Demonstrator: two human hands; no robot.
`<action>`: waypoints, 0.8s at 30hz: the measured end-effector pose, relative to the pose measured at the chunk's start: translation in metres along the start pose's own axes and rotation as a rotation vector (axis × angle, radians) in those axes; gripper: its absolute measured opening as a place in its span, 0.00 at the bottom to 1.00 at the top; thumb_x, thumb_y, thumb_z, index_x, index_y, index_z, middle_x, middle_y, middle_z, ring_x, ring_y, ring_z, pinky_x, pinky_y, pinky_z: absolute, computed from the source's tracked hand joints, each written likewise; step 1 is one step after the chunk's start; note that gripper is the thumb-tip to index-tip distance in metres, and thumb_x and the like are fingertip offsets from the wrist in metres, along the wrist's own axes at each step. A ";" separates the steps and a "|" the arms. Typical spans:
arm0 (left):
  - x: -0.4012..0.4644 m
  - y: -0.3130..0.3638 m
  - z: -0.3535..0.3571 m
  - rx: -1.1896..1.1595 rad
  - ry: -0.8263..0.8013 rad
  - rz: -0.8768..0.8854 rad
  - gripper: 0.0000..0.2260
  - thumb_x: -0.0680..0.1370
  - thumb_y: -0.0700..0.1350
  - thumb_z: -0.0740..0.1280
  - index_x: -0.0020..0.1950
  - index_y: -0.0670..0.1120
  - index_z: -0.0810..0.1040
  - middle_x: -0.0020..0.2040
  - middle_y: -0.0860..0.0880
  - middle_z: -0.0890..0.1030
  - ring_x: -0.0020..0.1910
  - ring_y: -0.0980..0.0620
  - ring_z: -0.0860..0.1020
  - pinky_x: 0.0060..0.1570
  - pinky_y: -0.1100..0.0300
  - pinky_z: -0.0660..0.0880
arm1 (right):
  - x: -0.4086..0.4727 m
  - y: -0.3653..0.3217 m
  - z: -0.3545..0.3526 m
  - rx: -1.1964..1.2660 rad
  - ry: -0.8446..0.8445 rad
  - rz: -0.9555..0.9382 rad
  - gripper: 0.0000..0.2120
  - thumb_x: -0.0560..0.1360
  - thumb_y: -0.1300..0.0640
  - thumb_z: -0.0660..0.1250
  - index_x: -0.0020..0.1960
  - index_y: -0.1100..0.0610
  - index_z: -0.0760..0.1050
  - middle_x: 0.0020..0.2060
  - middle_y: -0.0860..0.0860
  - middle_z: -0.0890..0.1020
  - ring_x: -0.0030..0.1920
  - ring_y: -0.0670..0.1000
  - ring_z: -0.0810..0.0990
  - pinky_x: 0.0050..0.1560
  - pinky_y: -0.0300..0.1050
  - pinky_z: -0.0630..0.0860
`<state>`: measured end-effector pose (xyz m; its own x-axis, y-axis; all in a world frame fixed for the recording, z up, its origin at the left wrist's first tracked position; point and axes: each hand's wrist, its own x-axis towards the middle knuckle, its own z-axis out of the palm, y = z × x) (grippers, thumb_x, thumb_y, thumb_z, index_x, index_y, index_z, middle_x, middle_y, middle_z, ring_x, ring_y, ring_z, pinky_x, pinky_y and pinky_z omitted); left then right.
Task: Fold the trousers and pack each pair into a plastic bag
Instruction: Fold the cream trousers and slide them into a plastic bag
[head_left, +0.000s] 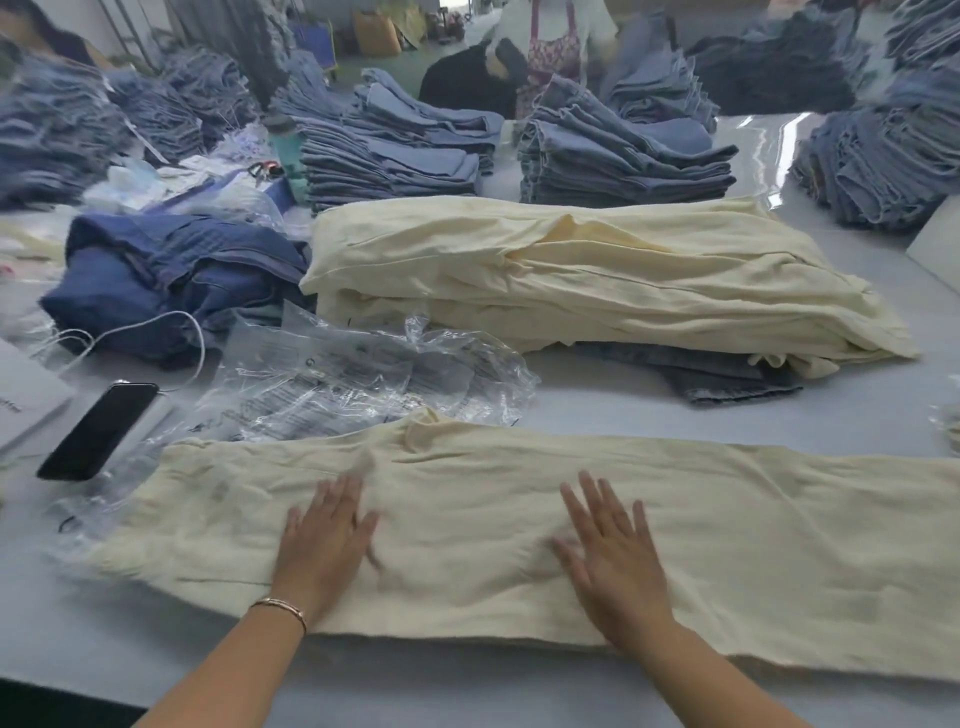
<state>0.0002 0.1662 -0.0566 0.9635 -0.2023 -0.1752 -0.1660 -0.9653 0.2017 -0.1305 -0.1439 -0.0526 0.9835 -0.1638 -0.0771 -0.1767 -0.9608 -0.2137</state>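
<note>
A cream pair of trousers (753, 540) lies stretched flat across the near part of the white table (675, 415), its waist end to the left. My left hand (324, 545) presses flat on the cloth near the waist, fingers straight. My right hand (613, 561) lies flat on the cloth a little to the right, fingers spread. Behind the trousers sits a crumpled heap of clear plastic bags (363, 379). A stack of cream trousers (597, 275) rests further back on a few denim pieces.
A black phone (98, 431) with a white cable lies at the left, near a blue denim heap (171, 280). Folded denim stacks (623, 156) and a teal bottle (288, 150) fill the back. A person stands beyond the far edge.
</note>
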 end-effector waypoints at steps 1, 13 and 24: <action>0.001 -0.007 -0.003 -0.001 -0.013 0.022 0.26 0.82 0.59 0.47 0.79 0.54 0.47 0.79 0.56 0.46 0.78 0.55 0.45 0.75 0.48 0.43 | 0.002 -0.008 0.008 -0.014 -0.035 -0.017 0.30 0.80 0.37 0.42 0.76 0.43 0.33 0.74 0.42 0.31 0.71 0.44 0.26 0.73 0.49 0.29; -0.006 -0.072 0.004 0.088 0.078 -0.107 0.27 0.81 0.62 0.44 0.79 0.57 0.47 0.79 0.56 0.43 0.78 0.54 0.43 0.74 0.48 0.42 | -0.003 -0.018 0.016 -0.122 -0.112 0.058 0.30 0.80 0.36 0.42 0.75 0.43 0.33 0.72 0.40 0.32 0.70 0.41 0.28 0.74 0.50 0.31; -0.010 -0.068 -0.002 0.079 0.086 -0.105 0.27 0.81 0.62 0.45 0.78 0.58 0.47 0.79 0.56 0.44 0.78 0.54 0.45 0.74 0.49 0.45 | -0.076 0.082 0.000 -0.153 -0.035 0.453 0.30 0.79 0.36 0.42 0.76 0.42 0.34 0.77 0.43 0.37 0.77 0.44 0.38 0.74 0.52 0.44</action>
<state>0.0019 0.2345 -0.0671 0.9903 -0.0880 -0.1074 -0.0762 -0.9911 0.1093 -0.2198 -0.2105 -0.0643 0.8066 -0.5683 -0.1627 -0.5767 -0.8169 -0.0057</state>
